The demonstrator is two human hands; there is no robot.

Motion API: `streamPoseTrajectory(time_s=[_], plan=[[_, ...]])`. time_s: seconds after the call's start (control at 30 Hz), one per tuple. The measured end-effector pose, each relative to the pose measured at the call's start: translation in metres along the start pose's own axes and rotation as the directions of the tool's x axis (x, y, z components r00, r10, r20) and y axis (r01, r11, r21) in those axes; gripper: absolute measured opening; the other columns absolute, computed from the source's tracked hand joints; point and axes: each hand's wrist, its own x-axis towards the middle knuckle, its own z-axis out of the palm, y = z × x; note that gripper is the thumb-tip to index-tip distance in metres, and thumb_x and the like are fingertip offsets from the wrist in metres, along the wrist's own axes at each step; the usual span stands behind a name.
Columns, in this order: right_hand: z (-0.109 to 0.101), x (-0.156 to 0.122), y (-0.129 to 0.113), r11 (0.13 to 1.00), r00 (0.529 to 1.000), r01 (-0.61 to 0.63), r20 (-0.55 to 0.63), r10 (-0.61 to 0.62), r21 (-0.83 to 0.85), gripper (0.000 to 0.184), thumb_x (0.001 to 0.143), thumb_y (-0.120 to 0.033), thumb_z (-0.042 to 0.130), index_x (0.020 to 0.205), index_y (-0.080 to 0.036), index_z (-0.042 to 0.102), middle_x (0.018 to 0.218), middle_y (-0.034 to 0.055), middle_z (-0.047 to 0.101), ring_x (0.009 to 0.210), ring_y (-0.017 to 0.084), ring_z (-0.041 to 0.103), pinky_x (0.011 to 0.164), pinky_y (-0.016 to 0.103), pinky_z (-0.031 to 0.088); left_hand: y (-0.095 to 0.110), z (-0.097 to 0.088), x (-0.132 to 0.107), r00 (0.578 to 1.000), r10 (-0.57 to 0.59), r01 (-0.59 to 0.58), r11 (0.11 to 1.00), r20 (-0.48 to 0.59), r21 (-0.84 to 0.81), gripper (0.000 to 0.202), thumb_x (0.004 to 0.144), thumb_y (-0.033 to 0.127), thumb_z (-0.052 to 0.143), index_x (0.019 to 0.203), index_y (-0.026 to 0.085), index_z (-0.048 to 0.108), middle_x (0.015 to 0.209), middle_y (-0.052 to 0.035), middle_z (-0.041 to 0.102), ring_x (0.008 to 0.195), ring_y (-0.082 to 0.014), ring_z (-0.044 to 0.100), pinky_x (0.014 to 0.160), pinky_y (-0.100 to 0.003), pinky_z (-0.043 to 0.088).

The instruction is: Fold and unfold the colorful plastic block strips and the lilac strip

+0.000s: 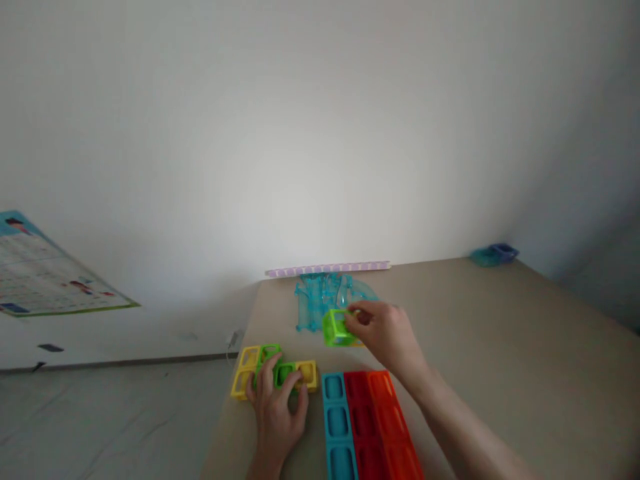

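Note:
My right hand (383, 330) pinches a hollow green cube block (336, 328) between thumb and fingertips, lifted above the table. A bit of yellow shows under that block, partly hidden by the fingers. My left hand (277, 413) rests low on the left side of the table, its bent fingers around a group of hollow green and yellow cube blocks (307, 375). Those blocks sit near the table's left edge, partly covered by the fingers. Between my two arms lie joined rows of blocks: a blue row (338, 421), a dark red row (364, 420) and an orange row (393, 420).
Clear blue plastic pieces (313, 303) lie behind the right hand. A long lilac and white strip (327, 269) runs along the wall. Blue and purple pieces (503, 252) sit in the far right corner. A printed poster (55, 273) hangs at left, above the floor.

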Motion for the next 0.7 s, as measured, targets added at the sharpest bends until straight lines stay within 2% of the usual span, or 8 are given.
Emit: streamPoseTrajectory(time_s=[0.07,0.13,0.2,0.27,0.37,0.5,0.7], plan=[[-0.019,-0.019,0.031,0.985,0.999,-0.024,-0.027,0.02,-0.171,0.018,0.079,-0.029,0.061,0.084,-0.024,0.077,0.068,0.0007,0.073,0.063,0.016,0.067,0.059,0.022,0.041,-0.002,0.002,0.001,1.0,0.009,-0.009,1.0,-0.02,-0.016,0.017,0.083,0.027,0.058,0.09,0.026,0.074,0.126,-0.0134,0.054,0.119,-0.0327,0.05,0.102,-0.056,0.026],[-0.028,-0.038,0.063,0.95,0.997,-0.08,-0.007,0.082,-0.303,0.019,0.081,-0.028,0.058,0.085,-0.025,0.076,0.07,0.0015,0.073,0.066,0.017,0.067,0.058,0.023,0.041,-0.004,0.005,0.001,0.999,0.007,-0.008,1.0,-0.034,-0.029,0.016,0.083,0.027,0.059,0.089,0.026,0.074,0.125,-0.0127,0.054,0.117,-0.0323,0.051,0.102,-0.055,0.025],[-0.029,-0.057,0.089,0.909,0.987,-0.143,0.009,0.16,-0.391,0.021,0.083,-0.027,0.055,0.087,-0.026,0.076,0.072,0.0025,0.073,0.068,0.018,0.068,0.059,0.024,0.041,-0.005,0.006,0.001,0.999,0.004,-0.005,0.999,-0.042,-0.038,0.016,0.082,0.028,0.059,0.088,0.027,0.074,0.125,-0.0117,0.055,0.117,-0.032,0.051,0.102,-0.055,0.025],[-0.025,-0.073,0.106,0.875,0.977,-0.174,0.036,0.212,-0.451,0.022,0.084,-0.026,0.054,0.088,-0.025,0.076,0.073,0.0039,0.073,0.069,0.019,0.068,0.06,0.025,0.042,-0.004,0.006,0.001,0.999,0.007,-0.009,0.999,-0.044,-0.047,0.015,0.082,0.029,0.06,0.087,0.027,0.074,0.125,-0.0112,0.055,0.117,-0.0319,0.05,0.103,-0.054,0.025],[-0.015,-0.09,0.112,0.865,0.975,-0.146,0.081,0.209,-0.479,0.023,0.086,-0.025,0.053,0.087,-0.024,0.075,0.072,0.0049,0.072,0.069,0.019,0.067,0.062,0.026,0.043,-0.003,0.005,0.002,0.999,0.002,-0.004,0.999,-0.037,-0.052,0.015,0.083,0.028,0.06,0.088,0.027,0.074,0.123,-0.0109,0.056,0.117,-0.0316,0.051,0.103,-0.053,0.025],[-0.002,-0.098,0.104,0.887,0.987,-0.081,0.085,0.134,-0.455,0.023,0.088,-0.024,0.052,0.09,-0.022,0.075,0.076,0.0067,0.072,0.075,0.02,0.066,0.071,0.028,0.045,-0.004,0.005,0.001,1.0,-0.003,0.002,0.999,-0.025,-0.048,0.015,0.084,0.029,0.059,0.089,0.027,0.074,0.122,-0.0105,0.057,0.118,-0.0316,0.051,0.103,-0.053,0.026],[0.0,-0.097,0.101,0.894,0.987,-0.053,0.113,0.115,-0.445,0.025,0.091,-0.022,0.05,0.098,-0.019,0.074,0.083,0.0083,0.073,0.081,0.022,0.067,0.076,0.03,0.046,-0.005,0.006,0.0,1.0,0.01,-0.011,0.999,-0.022,-0.04,0.016,0.084,0.028,0.06,0.091,0.027,0.074,0.121,-0.0103,0.057,0.118,-0.0311,0.051,0.101,-0.052,0.03]])
